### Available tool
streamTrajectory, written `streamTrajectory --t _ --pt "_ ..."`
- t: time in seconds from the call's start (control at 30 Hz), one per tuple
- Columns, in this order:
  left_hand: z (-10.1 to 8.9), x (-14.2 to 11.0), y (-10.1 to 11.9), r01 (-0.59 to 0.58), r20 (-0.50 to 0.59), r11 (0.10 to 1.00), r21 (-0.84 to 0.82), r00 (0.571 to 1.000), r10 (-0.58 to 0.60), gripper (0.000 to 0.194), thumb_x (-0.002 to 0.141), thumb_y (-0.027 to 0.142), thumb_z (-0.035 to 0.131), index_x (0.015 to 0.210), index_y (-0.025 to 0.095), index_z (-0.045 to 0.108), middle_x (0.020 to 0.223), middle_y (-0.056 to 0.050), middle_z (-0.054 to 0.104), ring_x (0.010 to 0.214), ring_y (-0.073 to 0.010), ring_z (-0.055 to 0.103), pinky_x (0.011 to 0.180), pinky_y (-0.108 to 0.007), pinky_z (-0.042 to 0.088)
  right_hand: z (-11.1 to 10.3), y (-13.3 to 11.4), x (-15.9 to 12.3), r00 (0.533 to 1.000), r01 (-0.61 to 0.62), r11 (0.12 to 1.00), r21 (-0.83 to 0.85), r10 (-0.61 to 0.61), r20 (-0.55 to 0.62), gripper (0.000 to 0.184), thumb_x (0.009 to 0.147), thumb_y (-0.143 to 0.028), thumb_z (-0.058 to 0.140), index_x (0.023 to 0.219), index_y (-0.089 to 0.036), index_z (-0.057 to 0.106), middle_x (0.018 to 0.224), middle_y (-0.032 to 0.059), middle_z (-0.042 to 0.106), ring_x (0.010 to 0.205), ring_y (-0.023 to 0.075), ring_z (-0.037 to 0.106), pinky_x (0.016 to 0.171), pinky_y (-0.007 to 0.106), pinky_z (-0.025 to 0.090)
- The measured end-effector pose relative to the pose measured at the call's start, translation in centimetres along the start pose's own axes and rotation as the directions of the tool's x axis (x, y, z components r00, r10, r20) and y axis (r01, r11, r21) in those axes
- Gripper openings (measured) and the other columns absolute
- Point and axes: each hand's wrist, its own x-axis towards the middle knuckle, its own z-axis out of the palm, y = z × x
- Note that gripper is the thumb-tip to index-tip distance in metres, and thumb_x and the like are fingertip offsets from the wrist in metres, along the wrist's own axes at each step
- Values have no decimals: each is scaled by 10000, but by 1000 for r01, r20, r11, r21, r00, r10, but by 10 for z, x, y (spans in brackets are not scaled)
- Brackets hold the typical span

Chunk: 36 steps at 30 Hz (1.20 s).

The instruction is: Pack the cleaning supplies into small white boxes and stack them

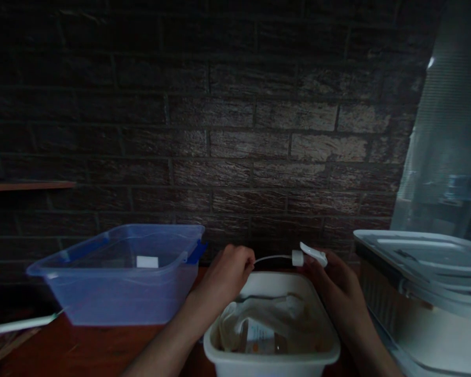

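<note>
My right hand (333, 277) is closed around a white spray pump head (298, 256), its lever pointing up and its collar facing left. A thin clear dip tube (272, 257) runs from the collar to my left hand (235, 264), whose fingers are pinched on the tube's far end. Both hands are raised over the back rim of a white plastic tub (272, 358). Inside the tub lie a crumpled pale cloth or bag (267, 309) and a clear container with a white label (260, 335); what is beneath them is hidden.
A bluish translucent bin (118, 298) with a blue latch and a white label stands left on the reddish wooden table (90, 348). To the right sits a lidded storage box (435, 330). A dark brick wall (227, 141) rises close behind.
</note>
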Motion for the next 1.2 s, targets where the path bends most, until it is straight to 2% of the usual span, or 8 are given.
streamTrajectory --t 0.13,0.3,0.43,0.53,0.7,0.9,1.03,1.2 --pt "5 -2 -8 19 53 997 80 998 -23 231 863 110 536 827 201 746 780 -65 726 724 -187 662 621 -271 353 -2 4 -2 998 36 980 -194 -25 61 354 949 -481 651 1135 -180 639 889 50 720 809 207 653 704 287 482" --pt "12 -4 -14 31 103 990 141 994 -46 226 865 103 531 838 201 732 803 -76 708 735 -200 661 622 -278 353 -8 9 -7 989 69 883 -465 0 146 304 977 -462 600 1163 -223 632 924 45 744 795 222 681 669 298 472" --pt "14 -4 -9 19 121 987 157 992 -39 135 869 175 615 900 219 739 894 -89 722 841 -240 685 672 -292 389 -11 12 -11 983 114 819 -563 -10 185 265 999 -426 561 1189 -253 630 992 49 763 869 246 714 746 323 480" --pt "10 -2 0 -25 147 994 110 989 9 127 901 229 620 904 233 748 889 -75 737 857 -242 693 698 -296 409 -13 10 -12 980 132 770 -624 -8 197 240 999 -408 557 1163 -261 653 991 50 769 870 259 723 737 331 473" --pt "4 1 12 -129 162 992 -3 979 128 257 962 201 519 925 234 771 935 -63 757 883 -214 695 756 -284 432 -13 1 -17 979 181 733 -656 -70 192 181 979 -343 593 1103 -267 700 1023 52 766 949 264 722 780 333 486" --pt "4 0 8 -195 193 981 -15 962 194 288 966 180 483 847 222 742 863 -36 728 803 -189 657 726 -272 414 -14 -5 -23 969 233 760 -606 -127 213 200 956 -290 634 1135 -276 722 1096 58 736 1017 252 699 837 337 516" --pt "2 -2 13 -211 190 978 10 960 205 292 954 142 451 857 218 717 894 -34 712 803 -182 635 723 -270 408 -17 -7 -24 952 300 755 -583 -200 232 197 969 -280 624 1138 -279 726 1047 66 699 982 236 680 795 319 518" --pt "2 -1 17 -157 186 987 -25 970 159 264 936 161 482 916 212 740 944 -52 723 845 -195 639 756 -269 428 -17 -10 -26 943 332 743 -581 -248 222 169 972 -275 627 1109 -273 727 1016 63 696 967 233 670 790 315 522"
